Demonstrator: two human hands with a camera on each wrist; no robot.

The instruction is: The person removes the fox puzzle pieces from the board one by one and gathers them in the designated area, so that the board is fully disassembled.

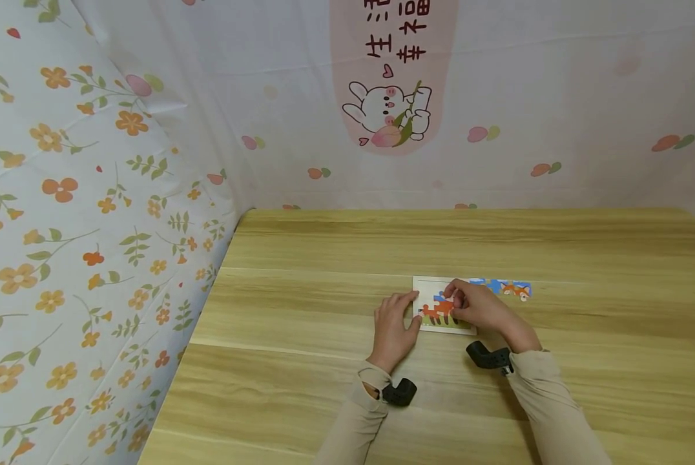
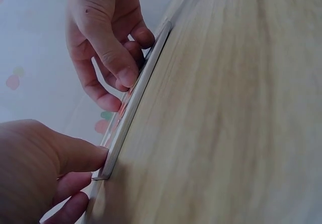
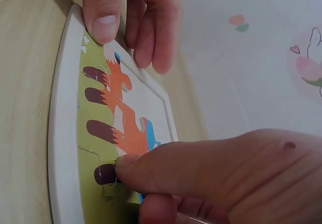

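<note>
A white-rimmed jigsaw puzzle tray (image 1: 446, 330) lies on the table, partly filled with joined pieces showing an orange animal (image 3: 132, 133) with dark feet on green. Bare white backing shows in its upper left part. My left hand (image 1: 392, 326) holds the tray's left end, thumb on the lower left corner and fingers along the outer edge. Over the right part of the picture, my right hand (image 1: 480, 307) pinches a puzzle piece, mostly hidden by thumb and fingers. Its thumb (image 3: 146, 171) lies beside a dark foot in the right wrist view.
Loose puzzle pieces (image 1: 518, 290), blue with a fox face, lie just right of the tray, behind the right hand. The wood-grain table (image 1: 301, 303) extends around it. A floral cloth (image 1: 92, 258) hangs at left, and a printed curtain (image 1: 266, 129) stands behind.
</note>
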